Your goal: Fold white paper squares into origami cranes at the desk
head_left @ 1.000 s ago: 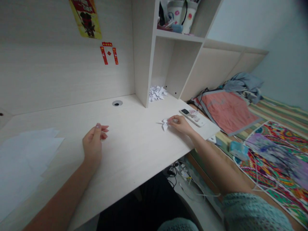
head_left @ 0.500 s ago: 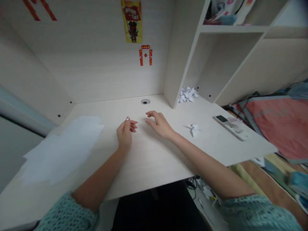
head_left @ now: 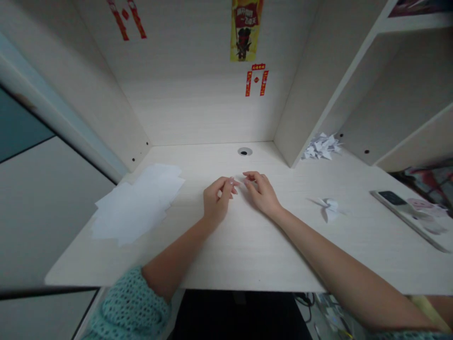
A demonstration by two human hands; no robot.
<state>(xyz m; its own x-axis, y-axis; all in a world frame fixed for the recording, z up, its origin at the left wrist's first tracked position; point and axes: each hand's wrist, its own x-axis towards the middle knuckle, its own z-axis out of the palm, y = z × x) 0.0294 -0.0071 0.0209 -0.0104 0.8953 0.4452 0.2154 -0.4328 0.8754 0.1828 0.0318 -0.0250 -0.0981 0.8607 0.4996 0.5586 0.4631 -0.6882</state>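
Note:
My left hand (head_left: 218, 200) and my right hand (head_left: 261, 192) hover over the middle of a pale wood-grain desk (head_left: 247, 257), their fingertips almost meeting. Both fingers are loosely curled, and neither hand visibly holds anything. A white origami crane (head_left: 329, 209) lies on the desk to the right of my right hand, well apart from it. Left of my left hand lies a loose stack of white paper sheets (head_left: 136, 203), not touched by either hand. Teal knit sleeves cover my forearms near the bottom of the view.
A heap of small white paper cranes (head_left: 320, 147) sits under a white shelf unit (head_left: 361, 89) at the back right. A white remote control (head_left: 406, 212) lies at the right. A cable grommet (head_left: 245, 151) is set in the desk's back edge, below a red-and-yellow poster (head_left: 244, 30).
The view has swung left across the desk. My right hand has left the crane it touched and moved left, and my hands have come together.

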